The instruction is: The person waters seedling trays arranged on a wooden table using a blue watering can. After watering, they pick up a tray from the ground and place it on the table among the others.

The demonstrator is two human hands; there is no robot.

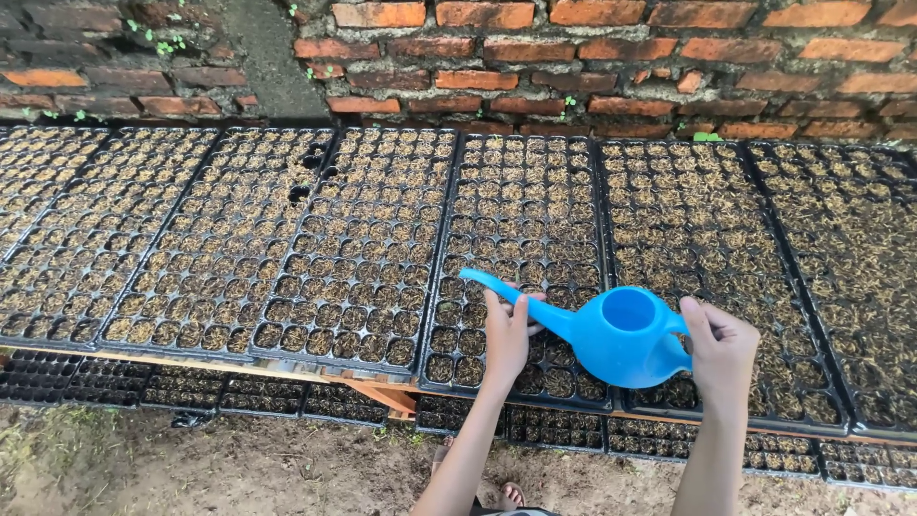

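Observation:
A small blue plastic watering can with a long thin spout pointing left hangs over a black seedling tray filled with brown growing mix. My right hand grips the can's handle at its right side. My left hand supports the spout from below, fingers wrapped around its base. The spout tip sits above the tray's near cells. No water is visible coming out.
Several black cell trays lie side by side on a low wooden rack, with more trays stacked beneath. A red brick wall runs behind. Bare dirt ground lies in front, by my sandalled foot.

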